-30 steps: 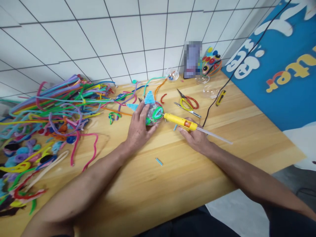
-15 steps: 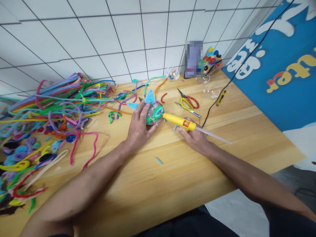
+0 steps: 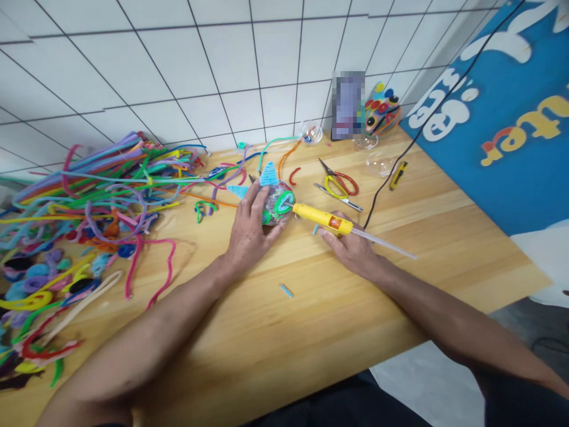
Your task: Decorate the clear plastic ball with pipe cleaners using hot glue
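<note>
A round craft ball (image 3: pixel 275 198) sits on the wooden table, with light-blue pipe-cleaner triangles on top and a green ring on its right side. My left hand (image 3: pixel 251 222) is wrapped over its left side, fingers curled on it. In my right hand (image 3: pixel 349 243) is a yellow hot glue gun (image 3: pixel 322 217), a clear glue stick jutting from its rear. Its nozzle reaches the green ring; whether it touches cannot be made out. A short blue pipe-cleaner piece (image 3: pixel 316 229) shows by my right fingertips. Another blue piece (image 3: pixel 287 290) lies nearer me.
Heaped pipe cleaners (image 3: pixel 102 184) cover the table's left side. Beyond the glue gun lie scissors (image 3: pixel 340 182), a craft knife (image 3: pixel 340 197) and a yellow cutter (image 3: pixel 399 176). A phone (image 3: pixel 347 107) leans on the tiled wall near clear cups (image 3: pixel 310 134). A black cord (image 3: pixel 411 151) crosses at right.
Both hands, the craft ball and the glue gun hold practically the same position. Only a very slight shift of the whole view shows.
</note>
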A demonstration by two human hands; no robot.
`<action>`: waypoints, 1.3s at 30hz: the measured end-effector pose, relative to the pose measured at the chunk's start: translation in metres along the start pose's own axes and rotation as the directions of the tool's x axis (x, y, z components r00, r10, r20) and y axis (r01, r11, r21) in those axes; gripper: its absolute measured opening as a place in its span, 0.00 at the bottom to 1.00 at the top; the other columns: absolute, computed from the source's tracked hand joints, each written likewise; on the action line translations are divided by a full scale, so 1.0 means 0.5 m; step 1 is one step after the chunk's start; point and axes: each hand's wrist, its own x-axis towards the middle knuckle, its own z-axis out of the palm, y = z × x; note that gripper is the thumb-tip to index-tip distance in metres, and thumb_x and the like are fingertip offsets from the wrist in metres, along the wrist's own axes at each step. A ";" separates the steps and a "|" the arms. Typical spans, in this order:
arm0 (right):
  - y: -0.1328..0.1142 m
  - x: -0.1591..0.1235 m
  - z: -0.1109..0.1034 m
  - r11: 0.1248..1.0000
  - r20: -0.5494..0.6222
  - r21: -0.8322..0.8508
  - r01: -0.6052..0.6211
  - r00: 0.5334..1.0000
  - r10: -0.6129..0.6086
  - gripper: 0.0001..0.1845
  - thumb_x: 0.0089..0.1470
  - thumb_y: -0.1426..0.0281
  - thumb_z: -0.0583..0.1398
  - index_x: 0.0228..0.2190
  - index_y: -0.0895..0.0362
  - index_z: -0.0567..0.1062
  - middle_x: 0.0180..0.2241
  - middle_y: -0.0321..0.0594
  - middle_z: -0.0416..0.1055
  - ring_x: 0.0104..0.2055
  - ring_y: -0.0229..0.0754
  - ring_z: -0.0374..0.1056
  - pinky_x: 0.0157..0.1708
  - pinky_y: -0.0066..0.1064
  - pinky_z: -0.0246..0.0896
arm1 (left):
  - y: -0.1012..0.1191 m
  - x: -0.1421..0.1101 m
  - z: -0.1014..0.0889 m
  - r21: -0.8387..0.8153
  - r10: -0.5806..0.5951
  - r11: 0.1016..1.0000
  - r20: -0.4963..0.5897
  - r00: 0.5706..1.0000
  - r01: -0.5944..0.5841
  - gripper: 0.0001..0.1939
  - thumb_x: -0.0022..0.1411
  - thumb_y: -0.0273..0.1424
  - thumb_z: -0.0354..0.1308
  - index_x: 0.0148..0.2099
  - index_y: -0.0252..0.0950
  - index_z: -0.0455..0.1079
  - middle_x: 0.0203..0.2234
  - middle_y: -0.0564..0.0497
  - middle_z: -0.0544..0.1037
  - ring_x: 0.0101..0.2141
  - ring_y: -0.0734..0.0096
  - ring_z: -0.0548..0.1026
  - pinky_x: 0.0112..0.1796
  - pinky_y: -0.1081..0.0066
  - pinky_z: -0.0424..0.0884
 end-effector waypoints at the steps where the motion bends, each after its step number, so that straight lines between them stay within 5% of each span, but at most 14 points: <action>1: 0.001 0.001 0.000 1.000 -0.009 -0.001 -0.005 1.000 0.005 0.12 0.71 0.54 0.58 0.41 0.49 0.70 0.34 0.39 0.78 0.35 0.51 0.75 0.37 0.42 0.71 | 0.000 0.000 0.000 0.002 0.005 1.000 -0.001 1.000 -0.005 0.43 0.74 0.44 0.66 0.79 0.39 0.49 0.77 0.28 0.57 0.76 0.41 0.61 0.72 0.44 0.66; 39: 0.007 0.013 -0.006 1.000 -0.013 -0.010 -0.024 1.000 0.024 0.13 0.70 0.54 0.58 0.42 0.49 0.73 0.37 0.42 0.81 0.39 0.54 0.79 0.41 0.45 0.76 | 0.002 0.001 0.000 -0.008 0.006 1.000 -0.020 1.000 -0.006 0.43 0.74 0.43 0.66 0.79 0.40 0.50 0.75 0.29 0.60 0.75 0.42 0.63 0.71 0.43 0.67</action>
